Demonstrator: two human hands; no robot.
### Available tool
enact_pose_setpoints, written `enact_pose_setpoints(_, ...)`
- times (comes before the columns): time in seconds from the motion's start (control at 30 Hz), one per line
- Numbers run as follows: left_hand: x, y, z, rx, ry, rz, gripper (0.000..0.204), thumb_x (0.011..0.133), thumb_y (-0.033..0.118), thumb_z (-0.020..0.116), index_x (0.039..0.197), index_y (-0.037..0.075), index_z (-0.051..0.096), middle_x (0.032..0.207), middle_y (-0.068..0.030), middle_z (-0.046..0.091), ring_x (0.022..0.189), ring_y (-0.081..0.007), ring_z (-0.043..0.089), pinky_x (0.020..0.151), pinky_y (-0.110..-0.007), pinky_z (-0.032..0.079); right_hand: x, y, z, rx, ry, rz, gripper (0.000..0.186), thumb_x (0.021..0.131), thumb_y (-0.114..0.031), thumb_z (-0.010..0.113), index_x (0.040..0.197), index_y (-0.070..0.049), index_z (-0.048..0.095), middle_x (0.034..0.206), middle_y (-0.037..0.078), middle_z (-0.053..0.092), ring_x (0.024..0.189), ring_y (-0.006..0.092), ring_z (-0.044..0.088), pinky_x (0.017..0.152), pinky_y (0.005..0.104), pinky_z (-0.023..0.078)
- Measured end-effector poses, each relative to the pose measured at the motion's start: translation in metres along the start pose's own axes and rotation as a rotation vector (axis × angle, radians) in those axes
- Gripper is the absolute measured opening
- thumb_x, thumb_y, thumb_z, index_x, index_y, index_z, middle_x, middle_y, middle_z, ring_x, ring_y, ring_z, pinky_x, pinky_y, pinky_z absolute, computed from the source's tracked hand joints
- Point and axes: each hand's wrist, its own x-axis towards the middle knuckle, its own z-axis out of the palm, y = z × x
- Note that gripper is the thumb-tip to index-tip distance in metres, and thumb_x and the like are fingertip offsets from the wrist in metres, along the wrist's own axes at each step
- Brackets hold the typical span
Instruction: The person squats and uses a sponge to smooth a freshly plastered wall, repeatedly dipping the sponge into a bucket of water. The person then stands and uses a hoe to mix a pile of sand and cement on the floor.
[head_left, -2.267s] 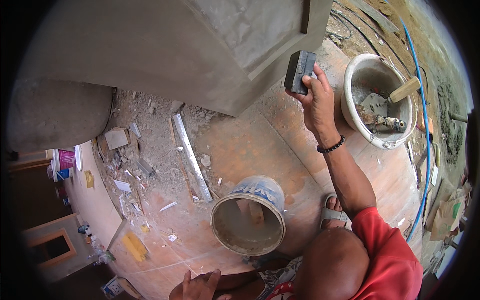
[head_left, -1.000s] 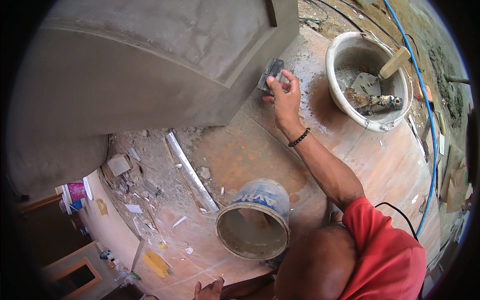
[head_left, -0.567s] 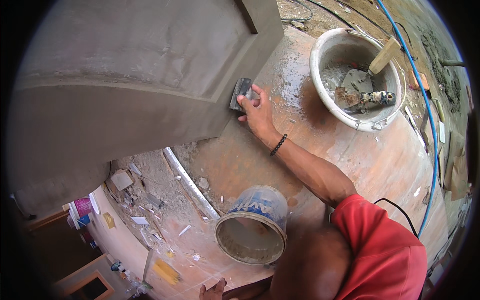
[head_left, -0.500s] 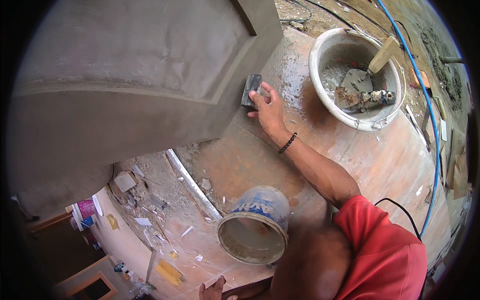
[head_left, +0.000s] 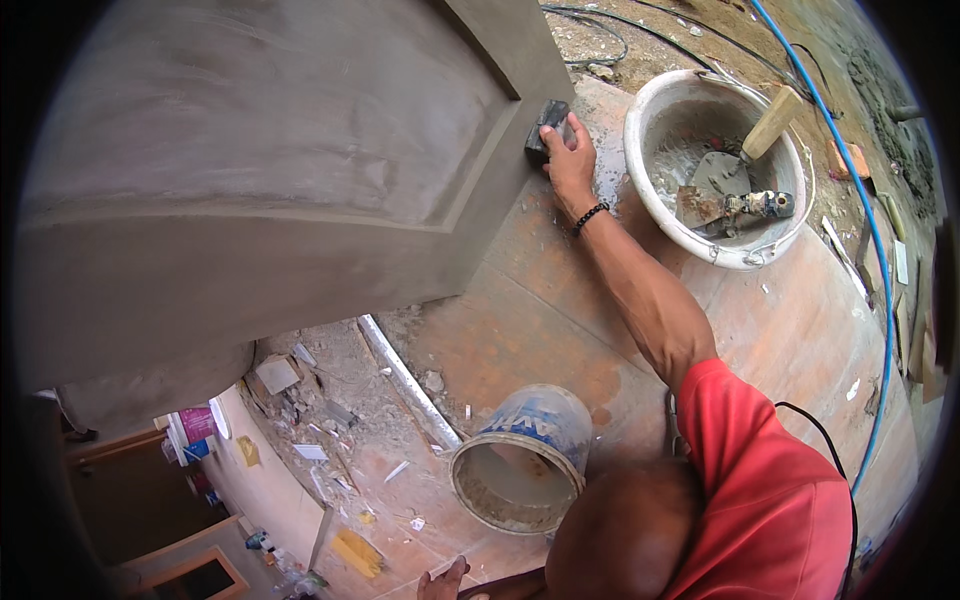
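My right hand (head_left: 572, 165) grips a small dark grey rectangular block (head_left: 549, 130), which lies against the outer edge of a grey plastered surface (head_left: 330, 255). Fingers and thumb wrap its near side; whether it is a sponge or a stone I cannot tell. A dark beaded bracelet (head_left: 590, 217) circles that wrist. At the bottom edge my left hand (head_left: 443, 580) is partly cut off by the frame, its fingers apart with nothing seen in them. Just above it stands a white and blue bucket (head_left: 545, 420), tilted in view, with cloudy liquid inside.
To the right of the block sits a wide white tub (head_left: 640, 150) holding a wooden-handled trowel (head_left: 772, 124) and a scraper (head_left: 757, 204). A blue hose (head_left: 868, 220) runs down the right side. Rubble and a pale strip (head_left: 410, 380) lie left of the bucket.
My right hand has slid the block farther away, up along the plastered edge. The whole view has shifted slightly. My left hand stays low, near the bottom edge.
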Motion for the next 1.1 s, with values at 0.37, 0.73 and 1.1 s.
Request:
enact_pose_setpoints(0.37,-0.001,0.004,-0.004,0.067,-0.016,-0.012,0.044,0.102,0.027,0.053,0.138,0.002,0.05,0.137,-0.0181,0.055,0.129,-0.038,0.049,0.114,-0.045,0.032,0.035,-0.03,0.012,-0.014,0.102,-0.095,0.066,0.087,-0.028,0.066,0.137,0.011,0.047,0.137,0.029,0.053,0.13,0.0337,0.051,0.109,0.0357,0.037)
enact_pose_setpoints(0.73,0.02,0.001,-0.006,0.115,-0.006,0.125,0.043,0.101,0.026,0.054,0.136,0.002,0.051,0.135,-0.0183,0.057,0.127,-0.0372,0.051,0.116,-0.045,0.031,-0.181,0.009,0.005,-0.059,-0.193,0.426,0.071,0.093,-0.024,0.067,0.151,-0.001,0.033,0.091,0.001,0.051,0.078,0.0089,0.056,0.057,0.025,0.058)
enact_pose_setpoints(1.1,0.027,0.006,-0.013,0.034,-0.049,-0.014,0.044,0.101,0.028,0.053,0.136,0.001,0.051,0.134,-0.0188,0.057,0.125,-0.0381,0.052,0.114,-0.046,0.032,0.018,-0.045,-0.01,0.121,0.181,0.179,0.066,0.092,-0.031,0.065,0.146,-0.001,0.04,0.108,0.01,0.065,0.085,0.0154,0.062,0.056,0.0272,0.055)
